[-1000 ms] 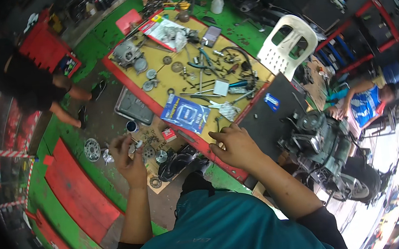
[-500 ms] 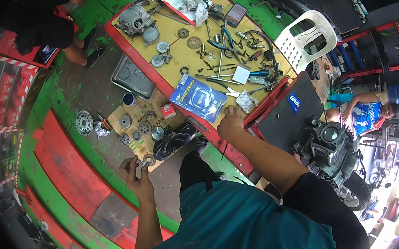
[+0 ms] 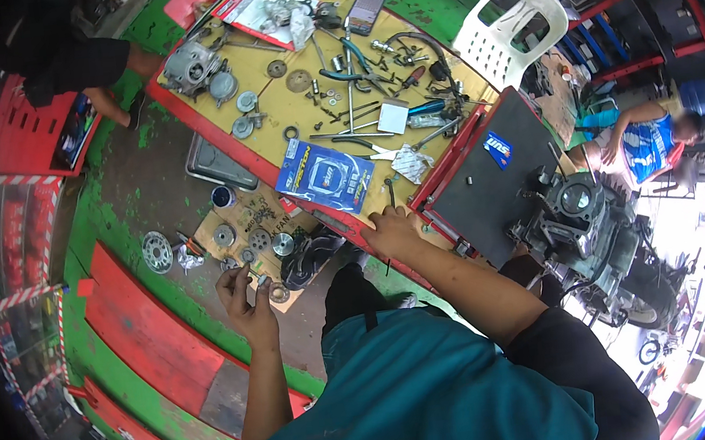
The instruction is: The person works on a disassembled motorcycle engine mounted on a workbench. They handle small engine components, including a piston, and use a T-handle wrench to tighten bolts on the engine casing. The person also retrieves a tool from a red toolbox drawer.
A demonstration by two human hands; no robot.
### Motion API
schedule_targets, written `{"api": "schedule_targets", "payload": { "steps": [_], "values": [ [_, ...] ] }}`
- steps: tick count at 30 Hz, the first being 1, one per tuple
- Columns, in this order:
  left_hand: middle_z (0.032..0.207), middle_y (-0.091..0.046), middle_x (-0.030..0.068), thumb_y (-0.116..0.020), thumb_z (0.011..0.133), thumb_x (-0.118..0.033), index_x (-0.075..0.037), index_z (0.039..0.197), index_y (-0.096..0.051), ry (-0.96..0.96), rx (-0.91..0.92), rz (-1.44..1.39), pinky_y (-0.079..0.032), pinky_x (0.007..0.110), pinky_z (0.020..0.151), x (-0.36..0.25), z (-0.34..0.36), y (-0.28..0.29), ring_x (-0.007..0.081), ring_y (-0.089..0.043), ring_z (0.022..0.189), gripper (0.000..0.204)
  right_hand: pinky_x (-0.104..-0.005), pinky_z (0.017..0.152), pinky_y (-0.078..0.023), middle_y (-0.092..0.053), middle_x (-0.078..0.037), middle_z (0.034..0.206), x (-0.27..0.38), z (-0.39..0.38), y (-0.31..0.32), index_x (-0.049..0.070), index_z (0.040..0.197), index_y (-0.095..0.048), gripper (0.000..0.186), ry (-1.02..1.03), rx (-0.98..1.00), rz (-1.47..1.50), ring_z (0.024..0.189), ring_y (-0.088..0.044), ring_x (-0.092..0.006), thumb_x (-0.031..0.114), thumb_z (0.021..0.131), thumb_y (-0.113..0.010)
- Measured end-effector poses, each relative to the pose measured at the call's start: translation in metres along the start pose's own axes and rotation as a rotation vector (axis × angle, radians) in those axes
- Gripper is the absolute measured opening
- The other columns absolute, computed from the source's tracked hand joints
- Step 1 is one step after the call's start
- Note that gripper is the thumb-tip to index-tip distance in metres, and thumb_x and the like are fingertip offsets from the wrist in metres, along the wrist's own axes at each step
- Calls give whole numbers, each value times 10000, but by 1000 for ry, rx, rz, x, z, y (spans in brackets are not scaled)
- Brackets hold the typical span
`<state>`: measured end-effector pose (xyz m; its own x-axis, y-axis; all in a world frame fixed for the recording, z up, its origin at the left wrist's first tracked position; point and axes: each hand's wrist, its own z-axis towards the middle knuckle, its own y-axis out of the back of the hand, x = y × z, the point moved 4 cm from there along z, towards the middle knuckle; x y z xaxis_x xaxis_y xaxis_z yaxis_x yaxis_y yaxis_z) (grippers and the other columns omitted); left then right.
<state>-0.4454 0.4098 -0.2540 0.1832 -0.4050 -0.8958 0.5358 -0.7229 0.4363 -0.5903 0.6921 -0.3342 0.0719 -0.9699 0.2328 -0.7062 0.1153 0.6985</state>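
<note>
My left hand (image 3: 247, 307) is raised over the floor at the lower left, thumb and fingers pinched on a small pale metal piece (image 3: 264, 280). Its exact kind is too small to make out. My right hand (image 3: 392, 233) rests at the near edge of the yellow-topped table (image 3: 268, 113), its fingers closed round a slim wrench (image 3: 390, 188) whose end sticks out beyond them. Just left of that hand lies a blue piston package (image 3: 326, 176). Farther up are a crumpled foil packet (image 3: 411, 163), a small white box (image 3: 393, 117) and pliers (image 3: 354, 69).
An engine (image 3: 574, 205) stands at the right beside a dark panel (image 3: 484, 167). Gears and a clutch-like disc (image 3: 156, 252) lie on and near a floor board (image 3: 283, 214). A white plastic chair (image 3: 481, 52) stands behind the table. One person sits right; another stands far left.
The view has shifted, so the table sits farther left. My right fingers have closed round the wrench, which now shows beyond them. My left hand keeps its pinch.
</note>
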Motion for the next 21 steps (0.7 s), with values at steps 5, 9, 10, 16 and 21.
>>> {"api": "schedule_targets", "payload": {
  "steps": [5,9,10,16,21],
  "values": [
    [1238,-524,109,-759,801,58,-36,1213,-699,-44,50,-52,-481,352,937,-17,8,-11,240,-542,1121,426,-454,1017,-366,-620,-113,1212,-7,2,-23,-5,1199,-662,603,-1,-169,-391,1205,-502,-272,528,944,-542],
    [1249,-522,98,-735,839,37,3,1244,-675,-69,134,-34,-476,335,948,-29,11,-19,213,-539,1118,411,-446,1016,-326,-600,-136,1197,9,8,-33,-41,1227,-649,672,49,-114,-559,1183,-461,-275,562,975,-489],
    [1250,-523,98,-739,837,35,3,1243,-676,-89,135,-31,-478,337,945,-33,12,-20,213,-538,1122,412,-445,1016,-319,-592,-138,1206,12,8,-38,-45,1255,-635,682,52,-65,-600,1179,-456,-274,561,979,-487],
    [1265,-520,104,-755,836,25,3,1240,-676,-138,161,-18,-492,348,941,-42,8,-21,221,-534,1145,412,-507,1034,-303,-538,-149,1296,-11,1,-57,-61,1401,-538,719,51,-139,-385,1227,-441,-303,528,991,-482],
    [1254,-521,106,-755,804,47,-40,1219,-695,-123,169,-64,-484,361,976,-41,9,-28,245,-541,1165,429,-585,1125,-265,-512,-151,1368,-30,-23,-44,1,1519,-423,749,41,-199,-91,1336,-405,-334,502,974,-539]
  ]
}}
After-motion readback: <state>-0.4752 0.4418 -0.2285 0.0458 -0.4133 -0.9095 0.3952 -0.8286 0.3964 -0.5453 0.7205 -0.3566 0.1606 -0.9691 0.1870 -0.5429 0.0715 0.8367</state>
